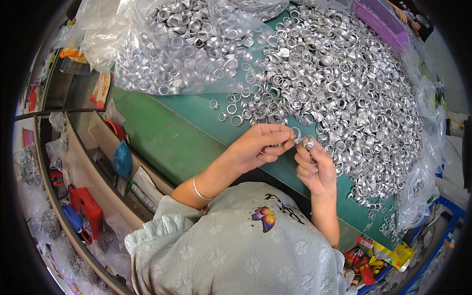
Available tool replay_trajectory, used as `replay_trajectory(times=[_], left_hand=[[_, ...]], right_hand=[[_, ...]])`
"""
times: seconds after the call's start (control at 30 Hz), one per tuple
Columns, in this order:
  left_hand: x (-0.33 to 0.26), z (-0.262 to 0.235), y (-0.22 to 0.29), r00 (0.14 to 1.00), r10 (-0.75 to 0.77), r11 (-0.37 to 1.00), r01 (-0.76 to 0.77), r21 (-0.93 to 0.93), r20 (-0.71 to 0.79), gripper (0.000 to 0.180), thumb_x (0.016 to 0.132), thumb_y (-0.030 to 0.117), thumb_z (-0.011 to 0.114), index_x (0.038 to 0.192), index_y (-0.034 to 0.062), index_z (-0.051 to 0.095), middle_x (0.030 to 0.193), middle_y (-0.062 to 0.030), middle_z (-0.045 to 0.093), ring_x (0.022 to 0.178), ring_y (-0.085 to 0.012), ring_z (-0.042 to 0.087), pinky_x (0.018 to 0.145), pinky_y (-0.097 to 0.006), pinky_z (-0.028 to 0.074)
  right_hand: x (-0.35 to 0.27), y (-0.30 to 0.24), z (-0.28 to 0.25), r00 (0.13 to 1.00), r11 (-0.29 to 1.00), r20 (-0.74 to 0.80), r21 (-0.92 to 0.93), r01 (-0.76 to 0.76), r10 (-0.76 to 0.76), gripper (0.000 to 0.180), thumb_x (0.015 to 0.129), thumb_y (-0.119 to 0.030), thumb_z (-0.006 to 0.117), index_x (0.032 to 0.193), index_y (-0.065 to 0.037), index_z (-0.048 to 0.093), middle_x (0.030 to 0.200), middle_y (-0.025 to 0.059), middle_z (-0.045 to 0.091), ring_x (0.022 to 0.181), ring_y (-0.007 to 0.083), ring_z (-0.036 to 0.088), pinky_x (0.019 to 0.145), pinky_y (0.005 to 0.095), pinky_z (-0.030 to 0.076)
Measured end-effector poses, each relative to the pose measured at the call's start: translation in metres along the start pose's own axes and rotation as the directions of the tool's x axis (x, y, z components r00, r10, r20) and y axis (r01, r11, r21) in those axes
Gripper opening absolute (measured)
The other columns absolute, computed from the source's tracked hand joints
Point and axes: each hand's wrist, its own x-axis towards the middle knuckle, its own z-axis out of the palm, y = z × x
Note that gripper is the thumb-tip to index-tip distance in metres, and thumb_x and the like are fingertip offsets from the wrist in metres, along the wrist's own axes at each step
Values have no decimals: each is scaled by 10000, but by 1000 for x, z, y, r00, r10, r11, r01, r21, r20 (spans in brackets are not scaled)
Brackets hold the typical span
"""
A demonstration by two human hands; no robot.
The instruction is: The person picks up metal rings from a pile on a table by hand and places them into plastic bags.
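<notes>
My left hand (268,143) pinches a silver-coloured ring (295,135) between thumb and fingers, its band pointing up. Close beside it, my right hand (316,167) is closed with another silver ring (308,143) at its thumb and fingertip. Something shiny also shows lower among the right fingers, too small to make out. Both hands are over the near edge of the green table (172,130). A large heap of loose silver rings (354,88) spreads beyond them and to the right. A few single rings (237,120) lie apart at the heap's left side.
A clear plastic bag (172,64) full of rings lies at the back left. Behind the heap is a purple basket (382,23); a person's hand (400,14) shows past it. Shelves with a red container (87,211) stand left. Colourful packets (393,255) sit low at the right.
</notes>
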Motion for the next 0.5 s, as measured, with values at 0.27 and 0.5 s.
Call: replay_trajectory(times=[0.27,0.5], left_hand=[[-1,2,-7,998,-38,998,41,-54,42,181,878,147,503,940,-21,528,766,-26,505,466,8,284,377,-140,196],[-4,6,-8,999,-28,998,27,-55,-18,170,872,143,508,930,-15,532,778,-27,498,481,3,293,384,-140,209]], right_hand=[[-5,4,5,1000,999,-6,-49,-2,1,130,901,-164,460,932,-43,497,718,51,475,458,42,332,368,146,240],[-9,9,11,980,934,-23,-309,179,-195,125,890,-133,481,895,-15,521,733,40,497,464,49,337,399,169,250]])
